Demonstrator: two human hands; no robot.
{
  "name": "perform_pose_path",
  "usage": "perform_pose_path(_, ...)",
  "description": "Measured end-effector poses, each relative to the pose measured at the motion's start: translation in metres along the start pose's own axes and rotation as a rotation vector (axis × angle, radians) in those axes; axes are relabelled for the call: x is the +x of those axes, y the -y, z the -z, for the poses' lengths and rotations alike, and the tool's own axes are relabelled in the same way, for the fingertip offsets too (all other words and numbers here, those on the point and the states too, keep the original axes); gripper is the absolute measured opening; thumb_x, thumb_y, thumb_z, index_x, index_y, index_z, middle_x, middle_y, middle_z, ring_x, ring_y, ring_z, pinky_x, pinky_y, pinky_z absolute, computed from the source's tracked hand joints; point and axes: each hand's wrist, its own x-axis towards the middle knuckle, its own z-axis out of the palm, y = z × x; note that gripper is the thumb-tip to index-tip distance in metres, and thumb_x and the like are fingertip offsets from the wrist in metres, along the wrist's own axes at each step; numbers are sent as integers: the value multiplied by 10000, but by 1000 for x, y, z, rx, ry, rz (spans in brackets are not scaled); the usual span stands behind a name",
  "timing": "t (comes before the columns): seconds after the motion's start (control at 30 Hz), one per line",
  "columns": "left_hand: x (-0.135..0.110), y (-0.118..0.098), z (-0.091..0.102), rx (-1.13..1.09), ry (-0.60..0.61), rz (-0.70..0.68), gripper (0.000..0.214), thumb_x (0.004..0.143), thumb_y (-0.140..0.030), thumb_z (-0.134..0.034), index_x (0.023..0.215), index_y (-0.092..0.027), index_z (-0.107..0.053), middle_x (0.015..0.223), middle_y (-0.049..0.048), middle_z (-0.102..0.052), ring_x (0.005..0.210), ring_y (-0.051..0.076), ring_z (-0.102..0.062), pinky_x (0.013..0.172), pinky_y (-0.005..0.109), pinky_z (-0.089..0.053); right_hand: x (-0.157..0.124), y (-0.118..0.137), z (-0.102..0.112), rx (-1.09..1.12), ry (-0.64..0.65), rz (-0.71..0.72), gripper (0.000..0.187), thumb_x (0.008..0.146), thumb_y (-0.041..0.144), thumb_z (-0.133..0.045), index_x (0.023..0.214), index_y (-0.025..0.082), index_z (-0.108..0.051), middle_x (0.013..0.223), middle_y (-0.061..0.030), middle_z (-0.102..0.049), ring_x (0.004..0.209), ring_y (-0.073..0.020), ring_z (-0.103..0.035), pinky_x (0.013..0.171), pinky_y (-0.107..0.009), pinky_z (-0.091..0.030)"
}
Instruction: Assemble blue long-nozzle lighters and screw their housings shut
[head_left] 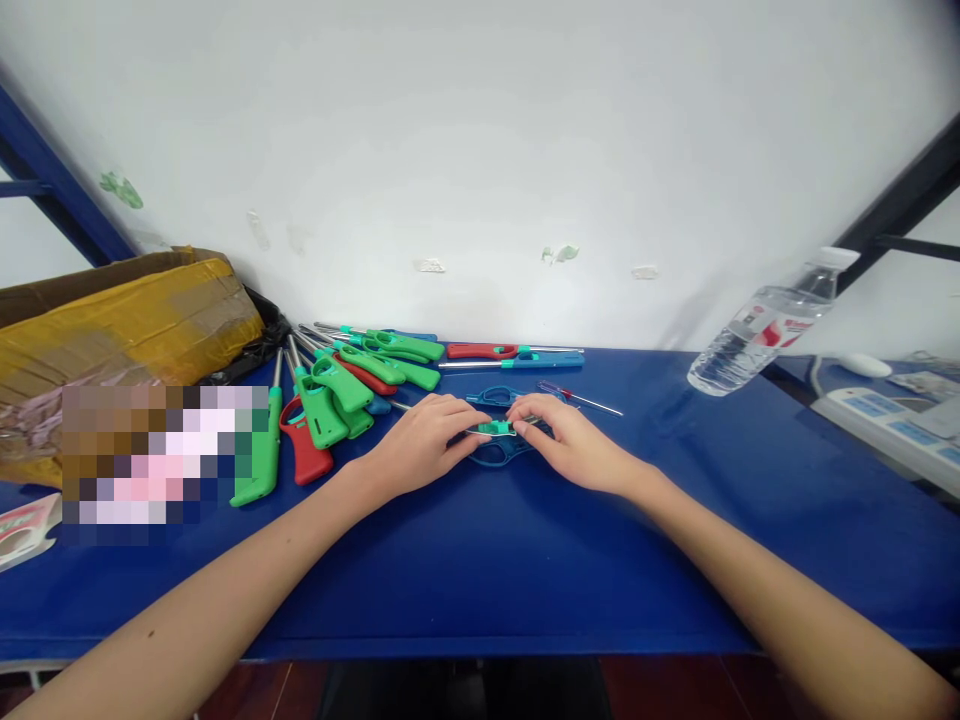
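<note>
My left hand (pixel 427 440) and my right hand (pixel 574 440) meet over the middle of the blue table. Between their fingertips is a small turquoise-green lighter part (pixel 499 427) with a thin wire along its near side. Both hands are closed in a pinch on it, one at each end. Just beyond my fingers lies one blue lighter shell half (pixel 493 397). Another blue shell half (pixel 495 458) lies under and nearer than the part, partly hidden by my right hand. Behind my right hand rests a screwdriver (pixel 579 397) with a red and clear handle.
Several green and red stick lighters (pixel 337 390) are piled at left. A red lighter (pixel 484 351) and a blue lighter (pixel 544 360) lie by the wall. A taped cardboard box (pixel 142 320) stands far left. At right are a tilted water bottle (pixel 757 335) and a white power strip (pixel 892 430).
</note>
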Motion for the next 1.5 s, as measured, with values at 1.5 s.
perform_pose_path(1.5, 3, 3, 2, -57, -170, -13, 251, 984, -290, -479, 1106, -174, -665, 999, 73, -685, 926, 183, -603, 828, 312, -475, 4, 12, -2, 442, -191, -231, 221, 786, 337, -679, 915, 158, -702, 881, -77, -752, 787, -219, -721, 742, -365, -596)
